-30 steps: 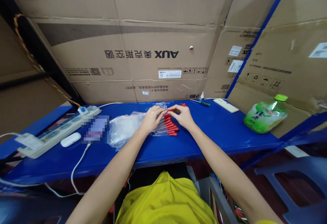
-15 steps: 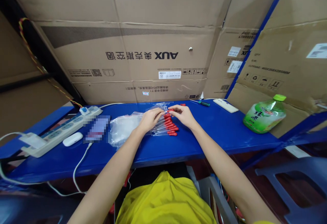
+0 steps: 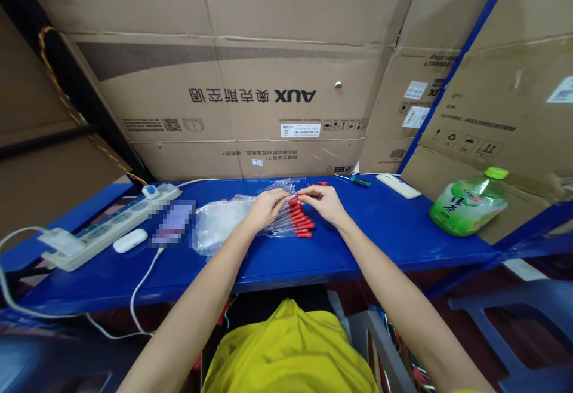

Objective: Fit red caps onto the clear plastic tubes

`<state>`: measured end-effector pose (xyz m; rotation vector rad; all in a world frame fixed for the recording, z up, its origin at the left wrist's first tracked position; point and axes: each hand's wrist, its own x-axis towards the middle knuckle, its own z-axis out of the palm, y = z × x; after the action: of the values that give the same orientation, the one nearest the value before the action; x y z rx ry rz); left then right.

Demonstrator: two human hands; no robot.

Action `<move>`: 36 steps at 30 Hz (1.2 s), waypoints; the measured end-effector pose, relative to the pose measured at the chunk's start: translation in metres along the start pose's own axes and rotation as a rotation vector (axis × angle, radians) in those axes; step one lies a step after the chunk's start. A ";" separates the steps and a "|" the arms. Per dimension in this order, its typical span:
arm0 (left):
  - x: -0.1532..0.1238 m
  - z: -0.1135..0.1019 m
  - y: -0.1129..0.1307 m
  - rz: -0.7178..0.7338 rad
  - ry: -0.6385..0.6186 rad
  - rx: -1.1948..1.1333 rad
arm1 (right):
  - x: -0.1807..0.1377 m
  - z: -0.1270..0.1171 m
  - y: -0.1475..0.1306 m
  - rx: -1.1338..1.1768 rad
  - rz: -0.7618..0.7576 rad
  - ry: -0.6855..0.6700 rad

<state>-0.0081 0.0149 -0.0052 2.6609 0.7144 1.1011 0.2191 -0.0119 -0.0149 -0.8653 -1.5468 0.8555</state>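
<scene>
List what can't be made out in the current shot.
All in the head view:
Exact contact between the bare left hand, the bare right hand and the slim red-ended clear tubes: too small, fingers cover it.
Left ends of some tubes: hidden behind the left hand.
Screen of the flat rectangular phone: pixelated.
Full shape of the blue plastic seat: cut off by the right edge.
Fine print on the brown cardboard panel: too small.

Mod. light, blurry btm. corners

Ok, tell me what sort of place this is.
Probably a makeshift work corner: red-tipped tubes and a screwdriver lie on a blue table, with cardboard standing behind as a wall.
</scene>
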 end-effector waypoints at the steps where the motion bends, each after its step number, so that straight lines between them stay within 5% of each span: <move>1: 0.000 0.000 0.000 0.005 -0.003 -0.005 | 0.000 0.000 0.000 -0.001 0.000 0.000; 10: 0.001 -0.002 -0.001 -0.012 -0.042 -0.019 | -0.002 0.002 -0.002 -0.013 0.009 -0.009; 18: 0.001 -0.004 0.008 -0.075 0.064 0.092 | 0.002 0.004 -0.005 -0.011 0.004 0.015; 26: -0.002 -0.008 0.005 -0.178 -0.092 0.093 | 0.001 0.003 -0.009 -0.023 -0.011 0.007; 36: -0.001 -0.010 0.007 -0.131 -0.090 0.092 | 0.000 0.004 -0.009 0.015 0.022 -0.005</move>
<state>-0.0128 0.0079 0.0034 2.6743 0.9281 0.9301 0.2143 -0.0162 -0.0075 -0.8708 -1.5361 0.8849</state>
